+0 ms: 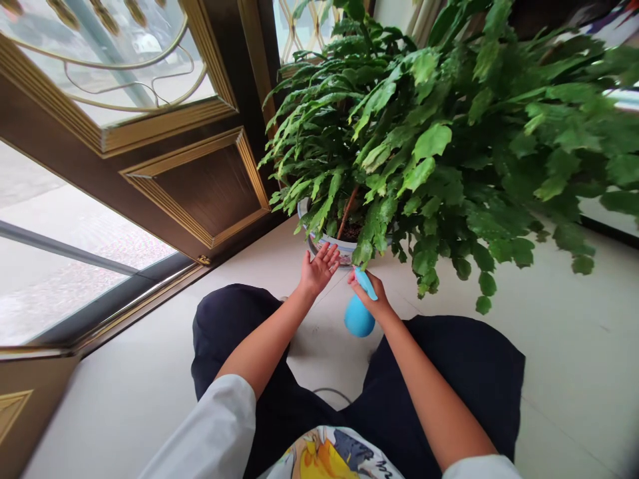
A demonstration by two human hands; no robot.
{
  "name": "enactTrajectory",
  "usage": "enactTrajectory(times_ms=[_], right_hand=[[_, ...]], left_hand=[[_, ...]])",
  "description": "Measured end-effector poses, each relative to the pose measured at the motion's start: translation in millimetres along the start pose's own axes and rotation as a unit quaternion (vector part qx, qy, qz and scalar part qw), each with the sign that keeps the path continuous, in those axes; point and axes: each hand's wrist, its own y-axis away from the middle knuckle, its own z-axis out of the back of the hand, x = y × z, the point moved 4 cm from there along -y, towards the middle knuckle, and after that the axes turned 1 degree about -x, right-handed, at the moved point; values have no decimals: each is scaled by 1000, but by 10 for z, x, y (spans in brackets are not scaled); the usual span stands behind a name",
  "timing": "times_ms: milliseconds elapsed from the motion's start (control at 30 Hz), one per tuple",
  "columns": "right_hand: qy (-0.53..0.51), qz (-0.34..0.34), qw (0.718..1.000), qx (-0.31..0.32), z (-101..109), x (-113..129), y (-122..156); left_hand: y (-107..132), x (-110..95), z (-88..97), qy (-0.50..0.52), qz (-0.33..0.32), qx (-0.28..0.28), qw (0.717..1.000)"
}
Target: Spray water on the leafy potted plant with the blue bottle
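Note:
A blue spray bottle (359, 316) is gripped round its head by my right hand (372, 291), its nozzle end pointing toward the plant. Palm up with fingers spread, my left hand (319, 268) holds nothing and is just left of the bottle, in front of the pot. Beyond both hands stands a large potted plant (434, 143) with flat, jagged green leaf segments, some with wet-looking spots. Its white and blue pot (344, 247) shows only in part beneath the foliage, with dark soil and a brown stem visible inside.
A dark brown door (200, 186) with gold trim and glass stands open at the left, over a threshold (134, 303). Pale tiled floor (564, 346) lies around my bent knees. Long leafy branches overhang the floor at the right.

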Motion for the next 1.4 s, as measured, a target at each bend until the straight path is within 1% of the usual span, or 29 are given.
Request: enactTrajectory(times_ms=[100,167,233,333,367,433,500,567,667,733,833,900,1067,1233,1400], right_hand=[[21,-12,1000,-3,37,-5,46],[29,-20,999,-18,89,-4,63],[29,-14,999,-15,122,18,73],[39,15,998,50,97,78,112],[42,15,996,71,84,89,135],[40,-2,996,84,83,87,180],[32,-19,997,73,111,67,207],[29,-20,998,57,154,32,200],[31,-30,999,12,242,-72,133],[21,-52,998,-31,302,-165,86],[8,-70,996,-63,345,-257,58],[5,-67,996,-58,337,-270,64],[26,-41,999,-25,264,-256,87],[16,-60,997,-37,248,-240,100],[16,-44,998,-51,233,-140,81]], left_hand=[[-70,43,-65,-3,-15,-4,1000],[-118,70,-92,7,-24,-18,1000],[-166,93,-109,12,-21,-34,999],[-238,106,-133,12,-14,-40,999],[-262,105,-138,12,-16,-41,999],[-306,109,-147,15,-20,-47,999],[-343,133,-157,24,-19,-56,998],[-371,177,-174,31,-14,-62,997],[-390,250,-197,31,-13,-77,996],[-386,292,-192,38,-9,-103,994],[-370,316,-166,47,6,-138,989],[-360,297,-151,51,12,-143,988],[-327,193,-120,81,8,-127,989],[-279,124,-94,109,8,-127,986],[-248,146,-62,98,13,-143,985]])
